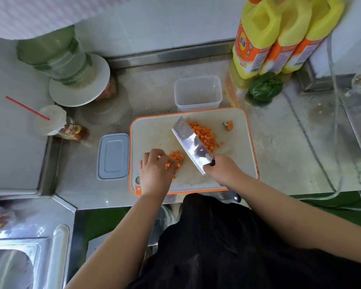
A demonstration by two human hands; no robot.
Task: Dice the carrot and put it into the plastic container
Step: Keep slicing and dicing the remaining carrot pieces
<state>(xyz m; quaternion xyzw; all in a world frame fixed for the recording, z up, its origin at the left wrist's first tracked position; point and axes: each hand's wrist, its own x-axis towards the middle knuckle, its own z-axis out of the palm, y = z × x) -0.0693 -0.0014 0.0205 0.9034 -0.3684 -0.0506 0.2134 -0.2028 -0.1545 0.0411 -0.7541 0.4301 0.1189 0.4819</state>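
Note:
An orange-rimmed white cutting board (242,130) lies on the steel counter. A large pile of diced carrot (205,133) sits on its far middle, partly behind the cleaver blade (191,142). My right hand (223,171) grips the cleaver's handle, and the blade points away to the upper left. A smaller pile of carrot dice (176,157) lies by my left hand (155,170), whose curled fingers touch it. The carrot's stem end (228,125) rests at the board's far right. Behind the board stands the empty clear plastic container (197,93).
The container's grey lid (113,156) lies left of the board. A cup with a red straw (50,119) and a white plate under a green-taped jar (79,84) stand at the left. Yellow oil bottles (279,34) and a green pepper (266,86) are at the back right. A sink (13,265) sits lower left.

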